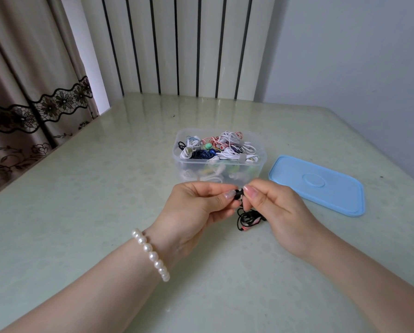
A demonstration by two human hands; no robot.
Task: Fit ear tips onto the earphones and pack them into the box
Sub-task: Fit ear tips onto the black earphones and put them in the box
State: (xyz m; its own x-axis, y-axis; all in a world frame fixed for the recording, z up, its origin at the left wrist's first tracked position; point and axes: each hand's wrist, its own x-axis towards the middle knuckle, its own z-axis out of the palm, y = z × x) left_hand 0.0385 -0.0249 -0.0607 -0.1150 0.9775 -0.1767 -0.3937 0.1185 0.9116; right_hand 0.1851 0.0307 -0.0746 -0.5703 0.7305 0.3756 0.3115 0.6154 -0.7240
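Both hands pinch one small black earbud (238,193) over the pale green table (81,200): left hand (196,210) and right hand (278,207) with curled fingertips. At 12 o'clock stands the clear plastic box (219,162); its blue lid (317,185) lies at 2 o'clock.

Glossy, smooth pale-green table (81,188), stone-like, mirroring the wall behind. Clear, slightly frosted plastic box (258,164); matt light-blue plastic lid (340,198); smooth rubbery-looking cables (234,150) inside the box. Lustrous pearl bracelet (150,253); soft cloth curtain (20,92) edged with dark lace.
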